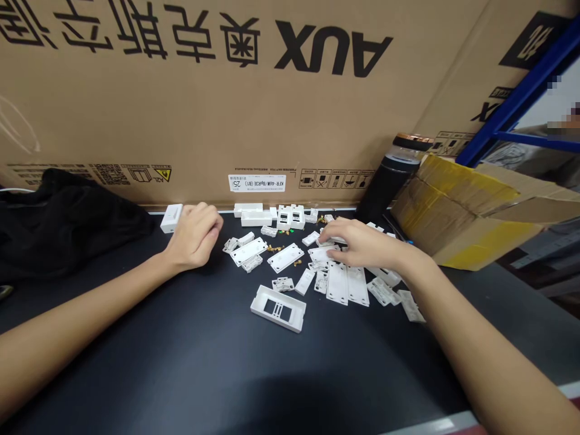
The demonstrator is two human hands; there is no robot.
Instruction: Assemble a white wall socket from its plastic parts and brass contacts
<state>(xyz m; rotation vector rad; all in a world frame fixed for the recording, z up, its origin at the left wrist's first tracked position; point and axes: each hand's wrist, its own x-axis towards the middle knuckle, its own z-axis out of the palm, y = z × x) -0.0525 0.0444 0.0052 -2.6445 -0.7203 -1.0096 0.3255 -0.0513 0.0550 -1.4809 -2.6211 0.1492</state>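
My left hand rests on the dark table with its fingers curled in, beside a white box-shaped piece; whether anything is inside the fingers is hidden. Over the pile of white plastic parts is my right hand, thumb and fingers apart, fingertips at a small white plate. Two long white plates lie just in front of it. Nearer the front sits a white frame with square openings. Between the hands are flat white plates, small white parts and tiny brass-coloured pieces.
A large cardboard box stands along the back edge. At the back right are a black bottle and a smaller carton with yellow tape. Black cloth lies at the left. A blue metal frame rises at the right.
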